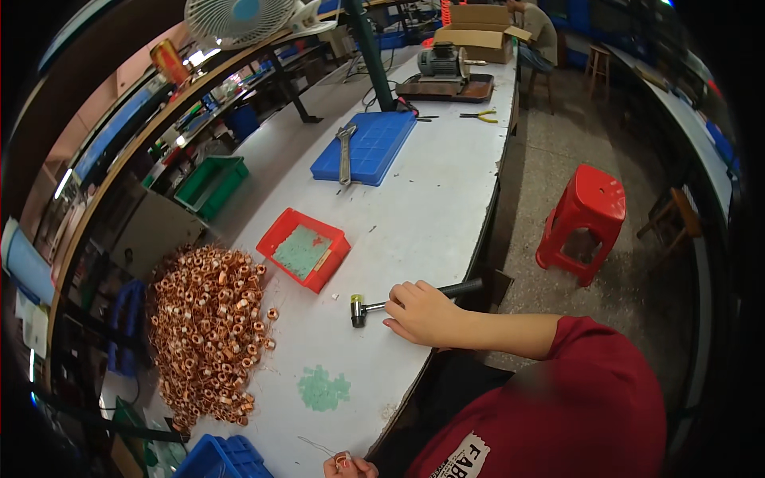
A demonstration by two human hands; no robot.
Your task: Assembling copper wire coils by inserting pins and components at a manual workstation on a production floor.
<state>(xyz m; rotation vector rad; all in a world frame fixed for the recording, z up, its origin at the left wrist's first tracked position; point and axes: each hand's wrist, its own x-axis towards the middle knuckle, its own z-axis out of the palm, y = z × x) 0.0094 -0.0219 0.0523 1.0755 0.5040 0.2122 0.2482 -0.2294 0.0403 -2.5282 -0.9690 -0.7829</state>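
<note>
My hands (426, 315): two
Hammer (358, 311): one, centre
Copper coils (207, 334): one in my left hand, plus a heap, lower left, too many for me to count
Red bin (330, 269): one, centre
Green pieces (323, 389): two lots, pieces uncountable
Wrench (345, 154): one, upper middle
Pliers (480, 116): one, upper right
Motor (443, 64): one, top
Red stool (599, 193): one, right
Fan (227, 20): one, upper left

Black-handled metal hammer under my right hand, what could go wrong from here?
Your right hand holds the black-handled metal hammer with its handle end seemingly past the edge of the white bench, so it might get bumped. The loose, flat, pale-green pieces nearby could scatter if brushed. The thin, pale wire trailing from the small copper coil in your left hand could snag.
</note>
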